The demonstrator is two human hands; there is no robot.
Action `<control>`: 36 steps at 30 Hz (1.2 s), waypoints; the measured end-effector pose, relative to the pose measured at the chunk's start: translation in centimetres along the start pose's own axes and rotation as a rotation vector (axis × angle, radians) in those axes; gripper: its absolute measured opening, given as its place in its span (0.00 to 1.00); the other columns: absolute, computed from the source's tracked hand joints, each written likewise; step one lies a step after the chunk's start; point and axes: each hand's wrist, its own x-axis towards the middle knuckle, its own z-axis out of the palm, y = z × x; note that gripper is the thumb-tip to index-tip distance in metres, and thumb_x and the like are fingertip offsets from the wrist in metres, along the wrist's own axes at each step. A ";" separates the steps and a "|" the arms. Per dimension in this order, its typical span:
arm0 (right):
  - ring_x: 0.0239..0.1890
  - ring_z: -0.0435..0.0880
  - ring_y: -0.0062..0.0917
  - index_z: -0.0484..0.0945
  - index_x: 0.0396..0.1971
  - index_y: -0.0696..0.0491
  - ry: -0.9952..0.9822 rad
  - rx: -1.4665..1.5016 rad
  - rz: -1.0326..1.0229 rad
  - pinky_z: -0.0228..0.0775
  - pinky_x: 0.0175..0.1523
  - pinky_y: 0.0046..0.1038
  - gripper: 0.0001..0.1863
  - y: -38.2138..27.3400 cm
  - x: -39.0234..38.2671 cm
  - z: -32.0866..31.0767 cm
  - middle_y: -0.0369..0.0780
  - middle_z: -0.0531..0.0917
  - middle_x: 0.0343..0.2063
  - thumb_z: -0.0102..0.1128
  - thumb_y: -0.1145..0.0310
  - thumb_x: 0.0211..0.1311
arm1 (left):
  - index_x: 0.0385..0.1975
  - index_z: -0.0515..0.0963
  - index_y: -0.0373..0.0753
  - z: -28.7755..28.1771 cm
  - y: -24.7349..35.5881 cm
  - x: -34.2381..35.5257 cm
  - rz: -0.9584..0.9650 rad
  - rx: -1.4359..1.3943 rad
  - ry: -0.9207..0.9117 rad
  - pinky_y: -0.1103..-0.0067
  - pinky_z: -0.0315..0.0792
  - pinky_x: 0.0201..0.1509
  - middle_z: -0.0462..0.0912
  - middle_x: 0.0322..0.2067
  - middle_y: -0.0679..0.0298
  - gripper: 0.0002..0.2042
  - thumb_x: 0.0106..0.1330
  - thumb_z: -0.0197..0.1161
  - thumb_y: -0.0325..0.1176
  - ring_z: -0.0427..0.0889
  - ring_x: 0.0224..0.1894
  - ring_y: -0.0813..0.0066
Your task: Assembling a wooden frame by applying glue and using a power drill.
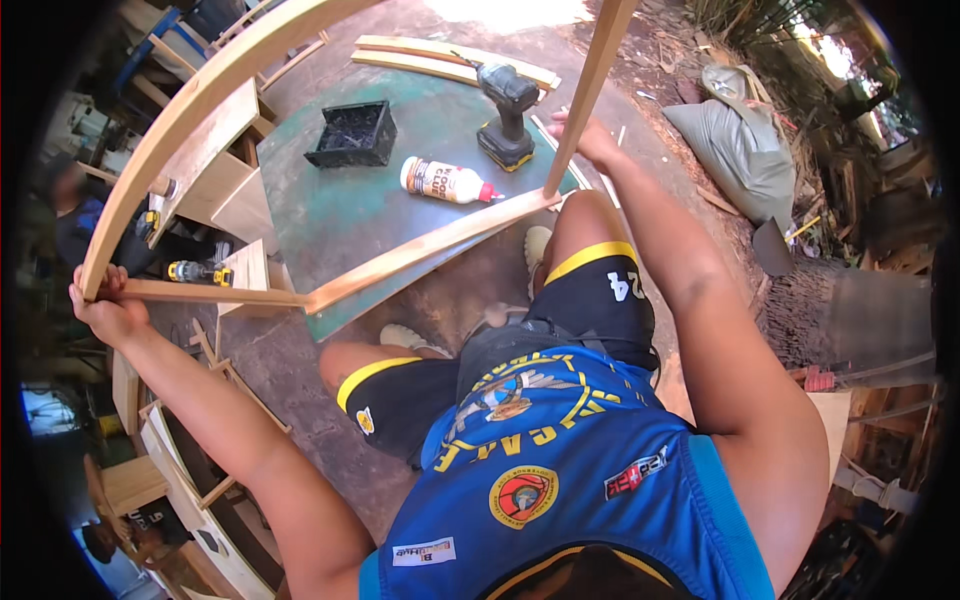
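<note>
A light wooden frame (400,254) spans the space in front of me, its far side running past the top of the view. My left hand (108,314) is closed round its left corner, where a long bar bending in the view meets a shorter one. On the other side, my right hand (594,145) grips the right bar, some fingers hidden behind the wood. The near side of the frame passes over my knees. Just beyond it a white glue bottle (440,181) with a red cap lies on its side, and a cordless drill (508,118) stands next to it.
A black open box (352,137) sits on the worn green board (292,205). Wood strips (425,58) lie behind. Wooden pieces (215,180) and a yellow drill (200,273) are at left, near another person (80,205). A grey sack (735,140) slumps at right.
</note>
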 end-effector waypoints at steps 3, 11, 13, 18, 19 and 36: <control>0.49 0.77 0.33 0.64 0.60 0.53 -0.049 -0.079 -0.105 0.70 0.53 0.31 0.41 2.0 1.4 1.0 0.46 0.75 0.51 0.70 0.51 0.48 | 0.32 0.70 0.40 0.7 -0.3 0.1 0.001 -0.022 -0.012 0.81 0.56 0.26 0.61 0.17 0.70 0.16 0.66 0.46 0.47 0.60 0.20 0.79; 0.53 0.76 0.35 0.69 0.56 0.54 -0.043 -0.334 -0.343 0.66 0.59 0.31 0.36 1.9 8.0 3.4 0.47 0.77 0.51 0.70 0.56 0.48 | 0.30 0.70 0.41 0.6 -0.3 0.3 -0.008 0.003 -0.041 0.81 0.54 0.24 0.60 0.17 0.70 0.16 0.62 0.49 0.48 0.59 0.19 0.80; 0.53 0.76 0.37 0.71 0.53 0.56 -0.021 -0.330 -0.354 0.65 0.58 0.32 0.35 2.7 9.6 4.2 0.49 0.77 0.49 0.71 0.56 0.45 | 0.27 0.68 0.42 -0.5 0.1 0.7 -0.042 -0.049 -0.105 0.81 0.53 0.23 0.58 0.17 0.71 0.16 0.59 0.52 0.50 0.59 0.19 0.80; 0.53 0.76 0.39 0.71 0.51 0.56 -0.029 -0.428 -0.351 0.65 0.58 0.33 0.33 -0.3 13.2 5.0 0.50 0.78 0.48 0.70 0.56 0.45 | 0.26 0.68 0.43 -0.3 0.9 0.4 -0.060 -0.057 -0.106 0.81 0.53 0.23 0.57 0.16 0.72 0.16 0.59 0.53 0.51 0.58 0.19 0.81; 0.53 0.76 0.39 0.71 0.51 0.56 -0.038 -0.417 -0.359 0.65 0.58 0.33 0.33 -0.7 13.9 4.9 0.50 0.78 0.48 0.70 0.56 0.45 | 0.26 0.68 0.43 0.1 0.6 0.3 -0.053 -0.052 -0.102 0.81 0.53 0.23 0.57 0.16 0.72 0.16 0.59 0.53 0.51 0.58 0.19 0.81; 0.45 0.79 0.27 0.77 0.43 0.53 -0.022 0.706 -0.076 0.70 0.46 0.30 0.15 5.8 -2.3 -1.7 0.38 0.81 0.39 0.59 0.61 0.60 | 0.23 0.64 0.45 2.3 -0.4 0.0 -0.033 0.033 -0.063 0.82 0.52 0.24 0.56 0.15 0.72 0.18 0.60 0.51 0.54 0.56 0.18 0.82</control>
